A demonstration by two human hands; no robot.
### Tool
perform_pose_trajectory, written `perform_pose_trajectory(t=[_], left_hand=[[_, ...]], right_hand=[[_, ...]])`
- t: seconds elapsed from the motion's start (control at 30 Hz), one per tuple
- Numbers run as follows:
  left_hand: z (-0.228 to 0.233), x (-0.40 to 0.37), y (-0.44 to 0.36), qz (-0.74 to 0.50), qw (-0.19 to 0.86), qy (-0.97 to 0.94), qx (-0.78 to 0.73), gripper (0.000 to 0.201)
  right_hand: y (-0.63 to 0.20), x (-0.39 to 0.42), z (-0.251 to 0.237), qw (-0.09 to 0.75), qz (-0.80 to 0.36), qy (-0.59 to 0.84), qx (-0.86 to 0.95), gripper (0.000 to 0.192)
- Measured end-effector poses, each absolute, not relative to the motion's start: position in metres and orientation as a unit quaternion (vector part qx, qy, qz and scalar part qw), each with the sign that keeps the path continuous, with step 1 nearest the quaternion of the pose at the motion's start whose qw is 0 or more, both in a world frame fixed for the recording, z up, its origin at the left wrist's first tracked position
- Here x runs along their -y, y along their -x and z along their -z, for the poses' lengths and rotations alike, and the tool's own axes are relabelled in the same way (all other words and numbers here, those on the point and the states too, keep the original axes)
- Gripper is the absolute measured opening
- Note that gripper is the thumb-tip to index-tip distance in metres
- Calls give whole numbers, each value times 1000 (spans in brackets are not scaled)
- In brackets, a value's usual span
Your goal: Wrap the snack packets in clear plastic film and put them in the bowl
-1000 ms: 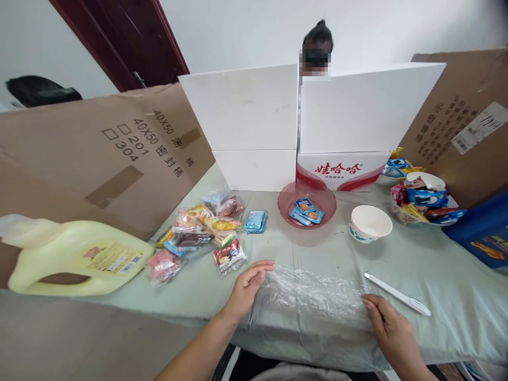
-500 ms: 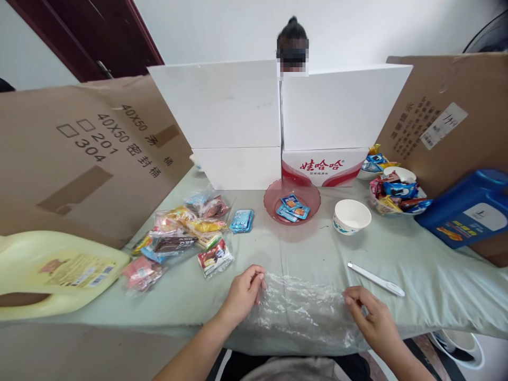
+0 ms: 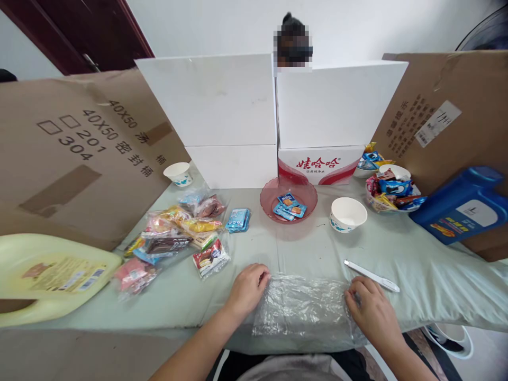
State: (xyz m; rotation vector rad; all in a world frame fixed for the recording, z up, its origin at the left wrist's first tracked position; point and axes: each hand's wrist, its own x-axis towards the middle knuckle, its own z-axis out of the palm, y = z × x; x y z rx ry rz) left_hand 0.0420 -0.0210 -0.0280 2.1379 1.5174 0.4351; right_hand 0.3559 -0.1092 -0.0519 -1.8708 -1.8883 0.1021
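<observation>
A clear plastic bag (image 3: 304,307) lies spread across the front edge of the table, crinkled and shiny. My left hand (image 3: 250,288) has its fingers closed on the bag's upper left corner. On the other side my right hand (image 3: 367,301) is closed at the bag's right edge, its fingertips partly hidden. Just beyond the right hand lies a white utility knife (image 3: 372,275). Left of my left hand is a red-and-white wrapped snack (image 3: 211,258), at the near end of a heap of packaged snacks (image 3: 170,233).
A pink bowl (image 3: 268,209) holds blue packets; a paper bowl (image 3: 348,216) stands beside it. Blue packs (image 3: 238,219) lie left of it. White boxes (image 3: 222,100) wall off the back, a person's head behind. Yellow (image 3: 59,275) and blue (image 3: 460,206) jugs flank the table.
The bag now lies flatter on the table, and both hands have lowered with it. The view has shifted slightly, bringing a paper cup at the back left into sight.
</observation>
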Motion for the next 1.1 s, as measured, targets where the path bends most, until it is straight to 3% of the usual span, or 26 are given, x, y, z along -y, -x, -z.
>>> perform_pose_trajectory(t=[0.17, 0.27, 0.33, 0.57, 0.7, 0.8, 0.97, 1.1], left_hand=[[25, 16, -51, -89, 203, -777, -589, 22], [18, 11, -54, -41, 207, -803, -557, 8], [13, 5, -52, -36, 208, -822, -529, 10], [-6, -42, -42, -69, 136, -806, -572, 16], [-2, -50, -57, -109, 52, -801, -586, 27], [14, -35, -71, -126, 11, -859, -497, 32], [35, -9, -74, -54, 61, -942, -327, 66], [30, -3, -72, -35, 82, -943, -321, 67]], right_hand=[[-360, 110, 58, 210, -84, 708, 669, 17], [-361, 106, 59, 203, -120, 710, 664, 16], [-361, 100, 55, 198, -138, 692, 681, 18], [-354, 37, 35, 277, -98, 644, 707, 23], [-352, 3, 39, 277, -91, 629, 721, 23], [-355, -3, 42, 285, -85, 620, 726, 23], [-367, 9, 40, 309, -88, 637, 701, 28], [-379, 19, 42, 323, -99, 675, 656, 31]])
